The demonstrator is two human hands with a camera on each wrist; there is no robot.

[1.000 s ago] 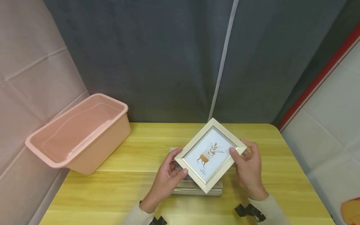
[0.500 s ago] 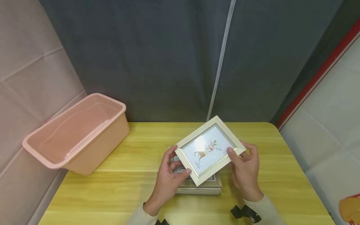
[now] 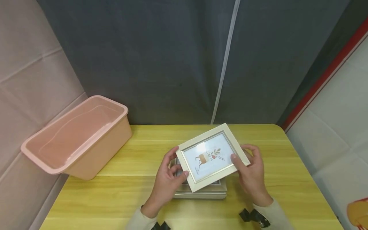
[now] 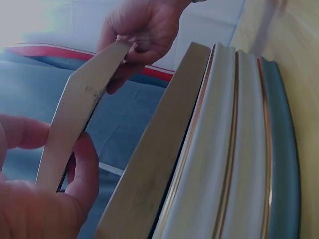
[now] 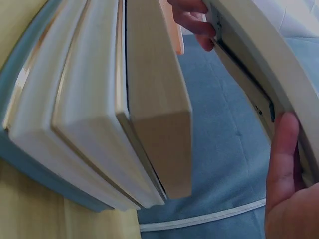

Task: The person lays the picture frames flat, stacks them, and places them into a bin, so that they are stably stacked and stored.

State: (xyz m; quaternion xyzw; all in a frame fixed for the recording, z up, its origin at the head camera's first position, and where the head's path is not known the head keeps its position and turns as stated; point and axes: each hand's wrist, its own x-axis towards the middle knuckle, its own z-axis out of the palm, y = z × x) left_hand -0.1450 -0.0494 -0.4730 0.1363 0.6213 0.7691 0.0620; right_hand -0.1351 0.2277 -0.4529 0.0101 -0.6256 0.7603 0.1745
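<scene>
A cream picture frame (image 3: 179, 153) with a silver inner edge and a print of a deer-like animal with plants is held up, tilted, over a stack of picture frames (image 3: 201, 195). My left hand (image 3: 165, 182) pinches its left edge; in the left wrist view, thumb and fingers lie on either side of the border (image 4: 75, 109). At the lower right side, my right hand (image 3: 253, 175) grips it, thumb on the front and fingers behind. Part of the frame's back (image 5: 244, 64) shows in the right wrist view. The held frame hides most of the stack's top.
A pink plastic tub (image 3: 97, 145) stands at the left of the wooden table (image 3: 138, 153). Behind the table hangs a dark grey curtain (image 3: 143, 64). In the wrist views the stack shows several frames, with a blue-green one (image 4: 284, 149) at the bottom.
The held picture frame has turned clockwise, from standing on its corner to lying nearer level, and shifted slightly left. Both hands keep hold of it.
</scene>
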